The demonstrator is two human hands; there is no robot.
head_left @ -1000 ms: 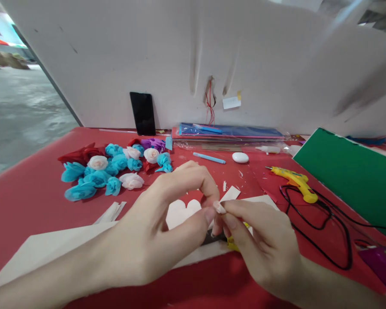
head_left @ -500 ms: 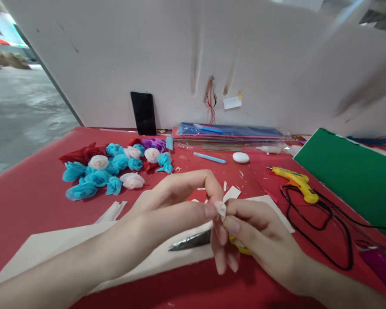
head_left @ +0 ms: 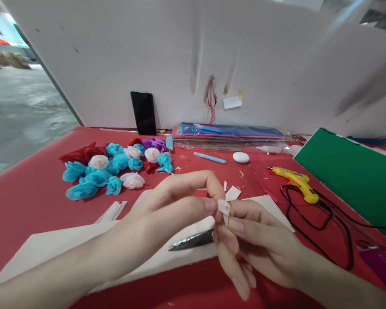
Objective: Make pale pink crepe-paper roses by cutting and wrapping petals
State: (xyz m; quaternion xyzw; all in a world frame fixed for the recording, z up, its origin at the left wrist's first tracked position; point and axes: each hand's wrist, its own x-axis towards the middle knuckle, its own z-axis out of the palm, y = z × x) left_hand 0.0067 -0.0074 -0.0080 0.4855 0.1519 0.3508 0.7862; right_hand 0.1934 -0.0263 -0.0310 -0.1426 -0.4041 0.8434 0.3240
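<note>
A small pale paper rosebud [head_left: 224,207] sits between my two hands, above a sheet of cream crepe paper [head_left: 141,257]. My left hand [head_left: 193,206] pinches its left side between thumb and index finger, its other fingers hanging below. From the right, my right hand [head_left: 260,234] grips the bud's lower end with thumb and forefinger. Scissors [head_left: 191,241] lie on the sheet under my hands; only the dark blades show, the handles being covered by my fingers. Cut paper strips [head_left: 112,213] rest left of my left hand, and another strip [head_left: 233,192] is just behind the bud.
Blue, pink, red and purple paper flowers [head_left: 98,178] cluster at the left. A yellow glue gun [head_left: 296,182] with a looping black cord lies right, near a green board [head_left: 350,184]. Behind are a blue pen [head_left: 209,158], a white oval object [head_left: 241,157] and an upright phone [head_left: 143,113].
The bud has turned slightly and shifted a little right. My left hand's lower fingers have swung down and right, and my right hand's fingers have shifted, hiding the yellow scissor handle.
</note>
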